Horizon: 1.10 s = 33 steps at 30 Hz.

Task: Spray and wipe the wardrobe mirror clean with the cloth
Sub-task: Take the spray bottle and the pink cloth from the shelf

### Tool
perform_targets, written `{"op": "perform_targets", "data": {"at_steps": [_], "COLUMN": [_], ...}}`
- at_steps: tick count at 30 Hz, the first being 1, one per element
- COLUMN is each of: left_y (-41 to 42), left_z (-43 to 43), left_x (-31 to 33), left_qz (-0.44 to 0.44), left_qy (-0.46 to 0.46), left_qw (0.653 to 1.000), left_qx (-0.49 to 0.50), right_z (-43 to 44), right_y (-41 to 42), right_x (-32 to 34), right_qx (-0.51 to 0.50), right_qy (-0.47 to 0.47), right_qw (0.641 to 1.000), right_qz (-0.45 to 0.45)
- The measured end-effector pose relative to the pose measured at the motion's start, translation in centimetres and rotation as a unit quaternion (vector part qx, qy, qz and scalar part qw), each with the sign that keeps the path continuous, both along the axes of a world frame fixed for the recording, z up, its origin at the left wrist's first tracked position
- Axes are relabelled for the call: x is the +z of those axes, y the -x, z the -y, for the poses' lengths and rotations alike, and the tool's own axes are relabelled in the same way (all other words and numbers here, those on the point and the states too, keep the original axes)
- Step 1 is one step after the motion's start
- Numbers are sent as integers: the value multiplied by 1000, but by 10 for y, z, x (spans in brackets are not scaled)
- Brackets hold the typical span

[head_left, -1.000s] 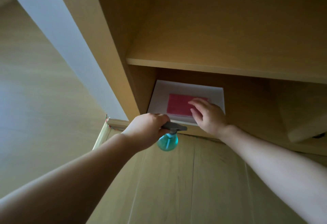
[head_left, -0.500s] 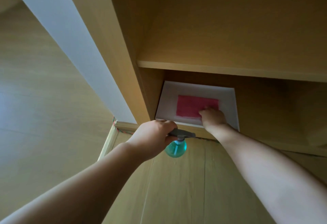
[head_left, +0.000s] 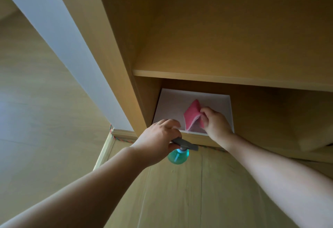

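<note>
Right hand (head_left: 215, 124) pinches the pink cloth (head_left: 192, 116) – lifted off the white tray (head_left: 167, 107) in the lower shelf, frame centre. Left hand (head_left: 158, 138) grips the teal spray bottle (head_left: 178, 155) just below.

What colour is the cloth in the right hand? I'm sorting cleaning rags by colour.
Pink, seen in the head view: the cloth.
</note>
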<state>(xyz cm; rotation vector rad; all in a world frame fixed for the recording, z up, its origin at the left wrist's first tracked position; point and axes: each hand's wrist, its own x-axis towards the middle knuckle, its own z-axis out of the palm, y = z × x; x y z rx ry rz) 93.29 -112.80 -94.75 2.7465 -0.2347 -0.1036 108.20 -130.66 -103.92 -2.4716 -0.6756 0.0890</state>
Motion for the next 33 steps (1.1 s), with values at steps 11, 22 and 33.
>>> {"op": "perform_targets", "data": {"at_steps": [11, 22, 33], "left_y": [-12, -13, -44], "left_z": [31, 50, 65], "left_x": [20, 81, 275], "left_qz": [44, 44, 37], "left_qy": [-45, 78, 97], "left_qw": [996, 990, 990], "left_qx": [-60, -111, -93], "right_z": [41, 66, 72], "right_y": [53, 74, 58], "right_x": [71, 146, 340], "right_qx": [131, 144, 65], "right_qy": [-220, -302, -335], "right_qw": [957, 934, 930], "right_qz": [-137, -122, -137]}}
